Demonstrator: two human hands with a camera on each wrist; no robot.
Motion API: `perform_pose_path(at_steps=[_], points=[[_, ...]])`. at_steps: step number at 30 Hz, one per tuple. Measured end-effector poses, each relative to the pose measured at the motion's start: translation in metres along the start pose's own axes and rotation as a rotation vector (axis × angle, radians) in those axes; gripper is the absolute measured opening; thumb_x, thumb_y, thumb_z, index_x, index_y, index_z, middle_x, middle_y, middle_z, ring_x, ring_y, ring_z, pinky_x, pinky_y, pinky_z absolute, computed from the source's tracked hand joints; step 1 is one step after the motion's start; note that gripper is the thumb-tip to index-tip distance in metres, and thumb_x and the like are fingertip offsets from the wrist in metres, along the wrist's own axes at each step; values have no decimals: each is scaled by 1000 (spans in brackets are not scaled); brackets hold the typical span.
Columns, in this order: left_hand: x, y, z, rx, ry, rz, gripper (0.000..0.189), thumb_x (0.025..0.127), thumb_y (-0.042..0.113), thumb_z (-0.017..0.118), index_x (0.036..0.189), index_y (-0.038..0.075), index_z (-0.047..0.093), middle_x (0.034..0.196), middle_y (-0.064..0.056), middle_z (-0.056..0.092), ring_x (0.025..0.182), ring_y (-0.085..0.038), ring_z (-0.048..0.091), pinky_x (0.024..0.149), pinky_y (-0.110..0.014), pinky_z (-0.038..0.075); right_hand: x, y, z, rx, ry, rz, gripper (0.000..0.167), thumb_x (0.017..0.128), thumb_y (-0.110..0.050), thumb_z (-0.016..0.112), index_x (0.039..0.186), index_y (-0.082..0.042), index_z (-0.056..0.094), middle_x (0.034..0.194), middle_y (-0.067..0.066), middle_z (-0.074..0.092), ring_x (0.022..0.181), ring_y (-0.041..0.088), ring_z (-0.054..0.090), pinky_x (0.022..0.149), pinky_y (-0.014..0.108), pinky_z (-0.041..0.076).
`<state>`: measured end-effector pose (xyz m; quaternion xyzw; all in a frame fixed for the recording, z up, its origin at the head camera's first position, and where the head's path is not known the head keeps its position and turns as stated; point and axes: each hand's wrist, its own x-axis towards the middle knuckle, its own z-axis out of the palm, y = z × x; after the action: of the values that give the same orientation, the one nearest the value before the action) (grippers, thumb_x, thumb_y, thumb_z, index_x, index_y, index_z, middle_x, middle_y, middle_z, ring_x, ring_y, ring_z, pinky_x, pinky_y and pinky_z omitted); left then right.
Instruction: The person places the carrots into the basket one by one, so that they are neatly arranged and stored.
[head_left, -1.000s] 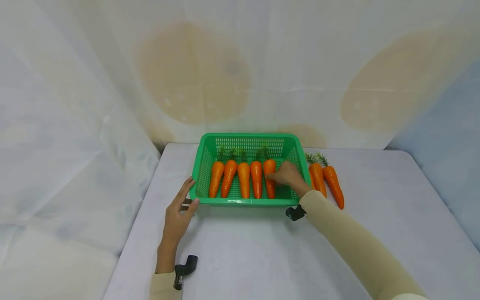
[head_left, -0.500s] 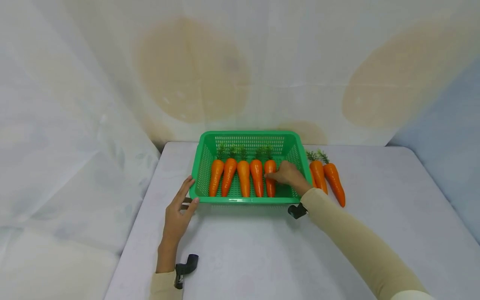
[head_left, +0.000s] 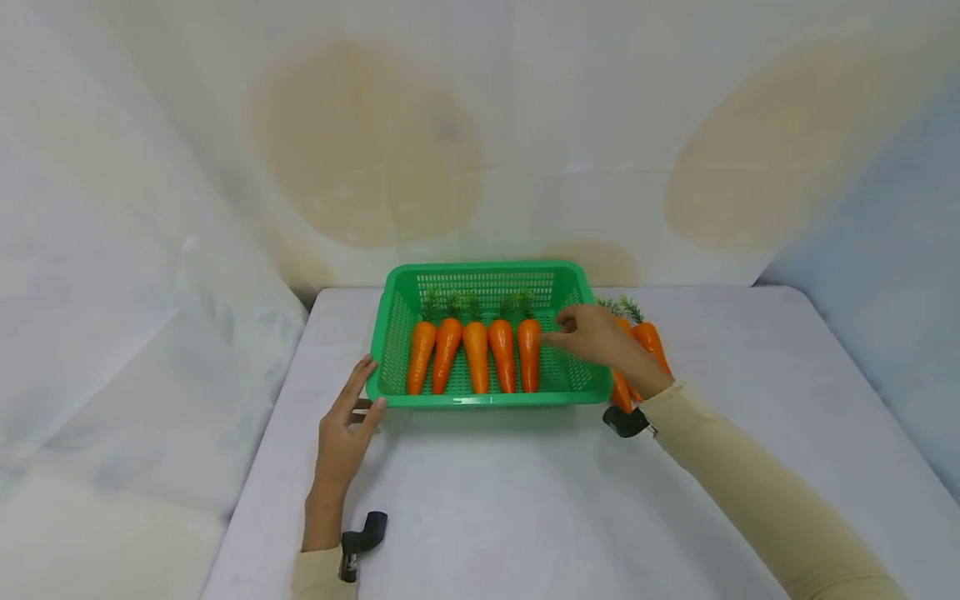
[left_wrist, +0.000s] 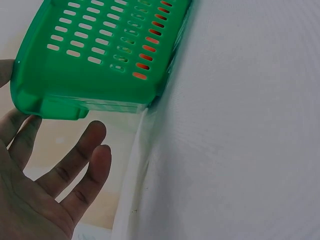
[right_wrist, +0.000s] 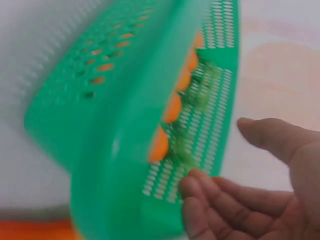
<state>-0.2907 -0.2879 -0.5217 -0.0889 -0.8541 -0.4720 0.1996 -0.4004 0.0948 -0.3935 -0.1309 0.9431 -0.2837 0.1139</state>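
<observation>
A green plastic basket [head_left: 487,400] stands on the table with several carrots [head_left: 477,358] lying side by side in it, leafy tops toward the back. My left hand [head_left: 345,442] touches the basket's front left corner. In the left wrist view its fingertips [left_wrist: 31,122] meet the rim, while the other fingers spread loosely beside the wall. My right hand [head_left: 596,335] hovers over the basket's right side, apart from the rightmost carrot [head_left: 528,357]. The right wrist view shows its thumb [right_wrist: 265,132] well away from the bent fingers [right_wrist: 197,195], with nothing between them.
Outside the basket's right wall lie a few more carrots [head_left: 649,340], partly hidden by my right hand and wrist. The white table [head_left: 480,500] extends in front, with a pale cloth backdrop [head_left: 525,200] close behind the basket.
My right hand has let go of the rightmost carrot in the basket and moved up and to the right. The left hand has stayed at the corner. The whole view has shifted slightly.
</observation>
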Motion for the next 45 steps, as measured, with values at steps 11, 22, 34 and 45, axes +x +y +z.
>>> perform_pose_path(at_steps=[11, 22, 34, 45], points=[[0, 31, -9, -41, 16, 31, 56, 99, 7, 63, 152, 11, 45, 158, -6, 39, 91, -12, 62, 71, -22, 54, -39, 53, -41, 90, 180, 31, 55, 97, -48, 62, 130, -4, 63, 118, 14, 69, 111, 34, 61, 94, 54, 48], [-2, 36, -9, -48, 12, 1, 55, 99, 8, 62, 152, 11, 45, 158, -4, 39, 88, -13, 62, 75, -26, 54, -52, 114, -43, 30, 249, 192, 63, 98, -52, 57, 129, 3, 60, 122, 28, 63, 111, 44, 57, 89, 59, 50], [-1, 36, -9, -56, 9, 13, 54, 100, 9, 61, 151, 10, 45, 158, -5, 38, 88, -19, 64, 74, -25, 54, -50, 159, -22, 17, 236, 305, 63, 97, -47, 61, 129, 7, 56, 120, 30, 61, 101, 41, 59, 81, 51, 55], [0, 31, -7, -48, 13, 37, 55, 100, 8, 62, 151, 9, 45, 157, -8, 39, 90, -12, 64, 74, -29, 55, -46, 170, -11, 63, 194, 373, 69, 96, -51, 61, 130, 9, 55, 122, 32, 59, 105, 44, 57, 86, 54, 52]])
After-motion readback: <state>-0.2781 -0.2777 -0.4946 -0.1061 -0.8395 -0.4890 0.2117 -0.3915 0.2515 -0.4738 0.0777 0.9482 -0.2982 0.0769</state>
